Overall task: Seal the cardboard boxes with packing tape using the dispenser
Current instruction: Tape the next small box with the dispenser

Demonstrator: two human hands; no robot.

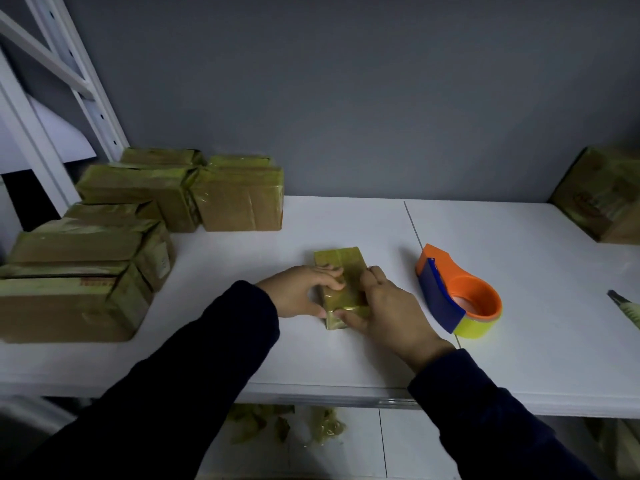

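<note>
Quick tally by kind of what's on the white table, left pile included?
boxes in left pile: about 8, overlaps hide some edges
small box, centre: 1
box at right edge: 1
tape dispenser: 1
cutter, partly out of frame: 1
Total: about 12

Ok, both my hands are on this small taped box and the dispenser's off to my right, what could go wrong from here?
The dispenser lies on its side close to your right hand on the small box; reaching without looking could catch its cutting end. What looks like a knife lies at the far right, easy to brush. The stacked boxes on the left look uneven; your left sleeve might nudge them.
</note>
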